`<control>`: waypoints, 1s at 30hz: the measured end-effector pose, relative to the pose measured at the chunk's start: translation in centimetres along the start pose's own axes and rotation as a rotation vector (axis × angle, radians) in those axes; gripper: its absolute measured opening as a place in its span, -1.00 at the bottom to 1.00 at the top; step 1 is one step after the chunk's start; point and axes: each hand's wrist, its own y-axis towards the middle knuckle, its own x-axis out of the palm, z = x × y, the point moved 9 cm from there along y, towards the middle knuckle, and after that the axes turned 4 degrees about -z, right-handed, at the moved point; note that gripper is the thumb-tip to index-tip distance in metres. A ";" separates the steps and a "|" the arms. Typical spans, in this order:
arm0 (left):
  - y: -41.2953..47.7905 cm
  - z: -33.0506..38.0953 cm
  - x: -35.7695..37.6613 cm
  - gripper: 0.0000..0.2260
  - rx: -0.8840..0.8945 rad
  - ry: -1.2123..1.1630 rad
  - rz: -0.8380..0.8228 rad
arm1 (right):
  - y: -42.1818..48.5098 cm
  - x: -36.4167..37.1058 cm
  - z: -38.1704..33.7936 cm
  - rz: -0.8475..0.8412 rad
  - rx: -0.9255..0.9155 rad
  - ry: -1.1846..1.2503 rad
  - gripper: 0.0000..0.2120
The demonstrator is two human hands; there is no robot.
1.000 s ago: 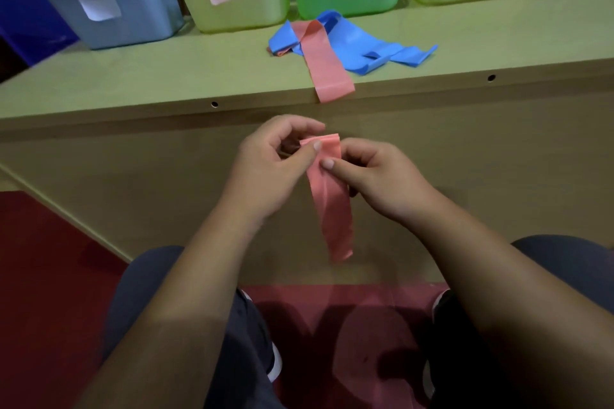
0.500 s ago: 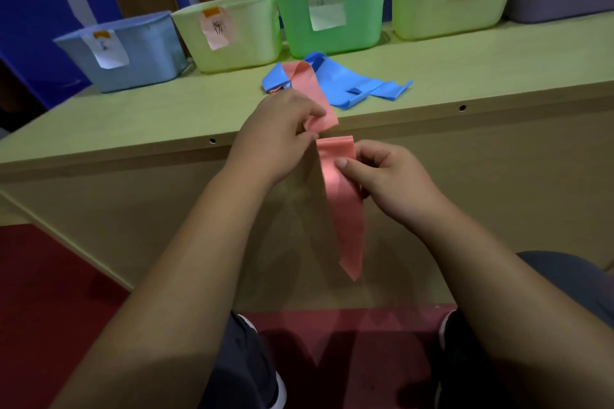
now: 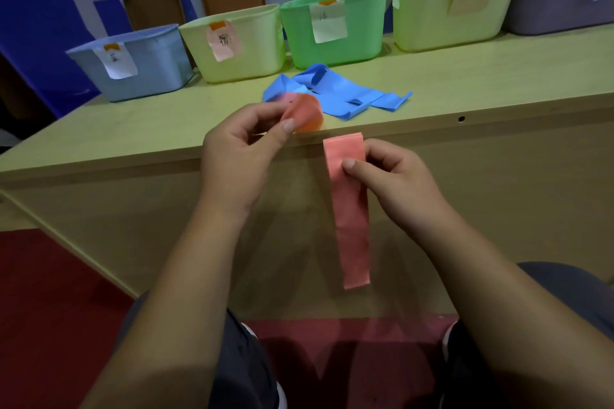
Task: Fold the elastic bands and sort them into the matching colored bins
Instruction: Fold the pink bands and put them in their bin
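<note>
Parting from the folded pink band [image 3: 350, 209], the left hand [image 3: 242, 156] now pinches a second pink band [image 3: 303, 113] at the table [image 3: 133, 129] edge.
The right hand [image 3: 395, 176] pinches the folded one near its top; it hangs limp, light and soft, likely best held at the fold.

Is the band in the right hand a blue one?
No, the right hand pinches a pink band that hangs down, while the blue bands lie on the table.
</note>
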 end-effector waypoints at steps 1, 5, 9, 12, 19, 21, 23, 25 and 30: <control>-0.8 0.1 -0.1 -0.82 0.006 -0.036 -0.015 | 0.0 0.0 -0.2 0.003 -0.027 -0.003 -0.92; -4.0 -0.9 0.0 -0.83 -0.016 -0.107 -0.155 | -0.2 0.6 -0.7 -0.041 -0.100 -0.076 -0.87; -6.8 -3.4 0.4 -0.86 -0.133 -0.174 -0.277 | -0.9 1.6 -0.5 -0.081 -0.089 -0.092 -0.88; -8.3 -5.5 0.6 -0.87 -0.255 -0.200 -0.305 | -1.2 2.3 0.4 -0.147 -0.032 -0.141 -0.82; -10.2 -9.3 0.9 -0.83 -0.567 -0.421 -0.282 | -1.3 1.6 3.9 -0.081 0.232 -0.037 -0.78; -10.5 -10.5 1.0 -0.83 -0.606 -0.366 -0.310 | -1.4 1.5 4.3 -0.077 0.265 -0.024 -0.81; -10.8 -11.6 1.0 -0.84 -0.648 -0.337 -0.294 | -1.6 1.8 4.9 -0.110 0.302 -0.033 -0.74; -10.9 -12.5 0.9 -0.85 -0.670 -0.324 -0.266 | -2.0 2.6 5.6 -0.170 0.342 -0.053 -0.66; -10.7 -13.0 1.0 -0.83 -0.682 -0.335 -0.244 | -2.8 5.0 6.9 -0.304 0.406 0.004 -0.75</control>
